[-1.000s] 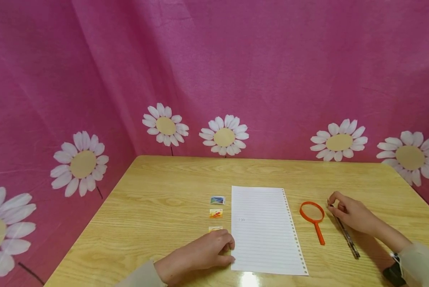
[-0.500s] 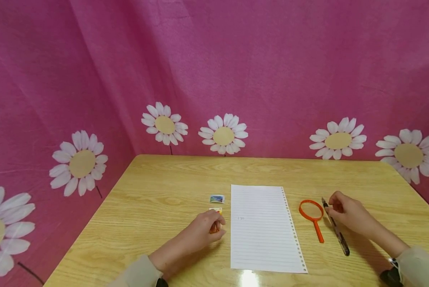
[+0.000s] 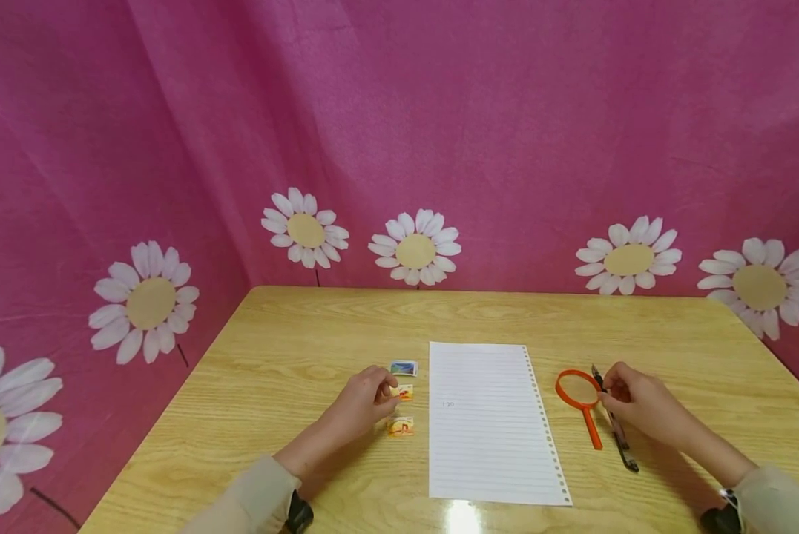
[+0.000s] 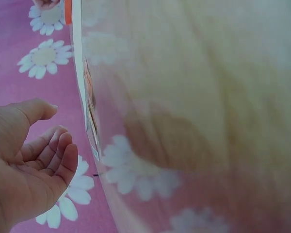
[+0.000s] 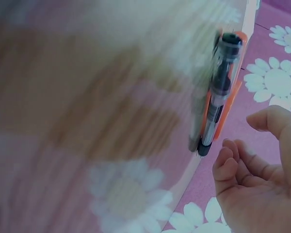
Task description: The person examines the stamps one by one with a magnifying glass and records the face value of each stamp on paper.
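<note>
My left hand (image 3: pixel 362 400) is over the table's left half with loosely bent fingers, holding nothing; its fingertips are by the middle stamp-like picture (image 3: pixel 406 393). A blue one (image 3: pixel 403 368) lies above it and an orange one (image 3: pixel 400 426) below. My right hand (image 3: pixel 642 400) is beside a black and clear pen (image 3: pixel 618 432), which lies slanted on the table. In the right wrist view, thumb and fingers stand apart, and the pen (image 5: pixel 216 102) is outside them. A magnifying glass (image 3: pixel 590 421) with an orange frame lies just left of the pen.
A lined sheet of paper (image 3: pixel 495 437) with punched holes and small handwriting lies between the stamp-like pictures and the magnifying glass. The wooden table (image 3: pixel 292 334) meets a pink flowered curtain (image 3: pixel 506 133) at the back and left.
My left hand has moved from the paper's left edge up and leftward, uncovering the orange picture. The pen has shifted left toward the magnifying glass, and my right hand slightly left too.
</note>
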The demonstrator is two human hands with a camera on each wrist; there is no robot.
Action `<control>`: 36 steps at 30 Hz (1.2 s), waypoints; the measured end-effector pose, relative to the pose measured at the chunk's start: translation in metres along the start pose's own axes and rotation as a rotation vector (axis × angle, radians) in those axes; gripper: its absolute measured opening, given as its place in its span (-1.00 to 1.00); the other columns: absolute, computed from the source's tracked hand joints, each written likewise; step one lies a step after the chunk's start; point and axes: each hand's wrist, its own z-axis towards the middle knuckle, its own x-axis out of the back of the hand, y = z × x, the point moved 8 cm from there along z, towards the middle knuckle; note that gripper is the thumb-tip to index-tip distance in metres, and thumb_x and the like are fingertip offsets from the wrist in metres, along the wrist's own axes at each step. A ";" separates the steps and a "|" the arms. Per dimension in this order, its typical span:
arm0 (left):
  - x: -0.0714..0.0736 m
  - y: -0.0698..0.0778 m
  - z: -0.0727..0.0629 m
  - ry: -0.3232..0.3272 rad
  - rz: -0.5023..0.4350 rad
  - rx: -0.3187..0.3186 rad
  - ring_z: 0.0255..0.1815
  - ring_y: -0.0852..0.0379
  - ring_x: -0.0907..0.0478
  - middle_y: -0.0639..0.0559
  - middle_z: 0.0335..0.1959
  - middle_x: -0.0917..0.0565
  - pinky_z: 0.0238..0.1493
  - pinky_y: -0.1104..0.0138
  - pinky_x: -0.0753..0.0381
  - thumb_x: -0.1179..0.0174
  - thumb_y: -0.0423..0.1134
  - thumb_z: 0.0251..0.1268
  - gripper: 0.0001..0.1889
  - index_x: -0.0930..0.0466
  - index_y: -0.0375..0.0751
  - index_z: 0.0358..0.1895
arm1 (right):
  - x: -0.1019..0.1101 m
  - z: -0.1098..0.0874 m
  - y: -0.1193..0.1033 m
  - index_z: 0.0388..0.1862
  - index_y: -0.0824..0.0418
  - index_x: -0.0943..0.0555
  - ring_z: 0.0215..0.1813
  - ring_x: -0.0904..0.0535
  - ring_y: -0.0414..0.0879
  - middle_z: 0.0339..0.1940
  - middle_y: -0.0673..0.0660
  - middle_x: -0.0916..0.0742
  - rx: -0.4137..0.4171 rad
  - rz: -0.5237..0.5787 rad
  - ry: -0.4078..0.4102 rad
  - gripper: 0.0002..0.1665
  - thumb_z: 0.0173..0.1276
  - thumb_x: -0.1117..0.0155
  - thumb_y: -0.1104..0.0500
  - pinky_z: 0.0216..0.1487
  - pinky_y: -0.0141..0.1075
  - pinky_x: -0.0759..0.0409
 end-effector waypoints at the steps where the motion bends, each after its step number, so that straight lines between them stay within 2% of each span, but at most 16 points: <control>1: 0.000 -0.002 0.001 0.003 0.000 0.003 -0.41 0.23 -0.33 0.01 -0.38 -0.49 -0.39 0.48 -0.38 -0.28 -0.40 0.23 -0.86 -0.53 -0.34 -0.21 | 0.000 -0.001 -0.001 -0.31 0.26 -0.48 -0.48 -0.28 -0.44 -0.52 -0.02 -0.55 -0.008 -0.004 -0.007 -0.81 0.21 -0.35 0.34 -0.50 -0.44 -0.35; 8: 0.000 -0.011 0.008 -0.009 -0.013 0.032 -0.39 0.18 -0.37 -0.02 -0.38 -0.51 -0.36 0.48 -0.40 -0.27 -0.43 0.21 -0.87 -0.54 -0.37 -0.22 | -0.005 -0.006 -0.006 -0.32 0.26 -0.49 -0.51 -0.27 -0.40 -0.53 -0.02 -0.53 -0.045 0.007 -0.040 -0.81 0.22 -0.36 0.31 -0.53 -0.44 -0.33; 16: -0.002 -0.021 0.013 -0.021 -0.003 0.056 -0.39 0.20 -0.36 -0.02 -0.41 -0.50 -0.36 0.46 -0.39 -0.29 -0.43 0.20 -0.88 -0.54 -0.33 -0.25 | -0.011 -0.012 -0.014 -0.34 0.24 -0.48 -0.47 -0.34 -0.45 -0.51 -0.03 -0.57 -0.042 0.055 -0.086 -0.81 0.21 -0.37 0.31 -0.48 -0.44 -0.42; 23: -0.007 -0.028 0.016 -0.083 0.013 0.112 -0.38 0.19 -0.33 0.03 -0.41 -0.46 -0.37 0.46 -0.35 -0.31 -0.33 0.25 -0.86 -0.52 -0.25 -0.27 | -0.015 -0.019 -0.020 -0.34 0.24 -0.49 -0.46 -0.35 -0.46 -0.51 -0.04 -0.57 -0.043 0.089 -0.107 -0.80 0.21 -0.38 0.31 -0.47 -0.44 -0.43; 28: -0.010 -0.029 0.017 -0.093 0.013 0.101 -0.38 0.20 -0.34 0.05 -0.42 -0.46 -0.37 0.47 -0.34 -0.31 -0.33 0.24 -0.87 -0.53 -0.24 -0.29 | -0.016 -0.021 -0.024 -0.36 0.24 -0.50 -0.46 -0.36 -0.47 -0.51 -0.05 -0.59 -0.016 0.083 -0.091 -0.78 0.18 -0.42 0.29 -0.48 -0.45 -0.44; 32: -0.011 -0.028 0.018 -0.096 0.020 0.076 -0.40 0.20 -0.34 0.04 -0.43 -0.47 -0.37 0.46 -0.35 -0.31 -0.35 0.24 -0.88 -0.54 -0.25 -0.30 | -0.019 -0.023 -0.025 -0.36 0.24 -0.48 -0.48 -0.33 -0.46 -0.52 -0.06 -0.56 -0.045 0.063 -0.120 -0.76 0.20 -0.42 0.25 -0.49 -0.45 -0.42; 36: -0.012 -0.028 0.019 -0.111 0.020 0.094 -0.39 0.20 -0.34 0.04 -0.43 -0.47 -0.36 0.45 -0.35 -0.29 -0.34 0.25 -0.89 -0.53 -0.24 -0.30 | -0.021 -0.022 -0.026 -0.38 0.23 -0.47 -0.50 -0.33 -0.44 -0.53 -0.06 -0.56 -0.068 0.016 -0.124 -0.73 0.18 -0.44 0.23 -0.49 -0.44 -0.41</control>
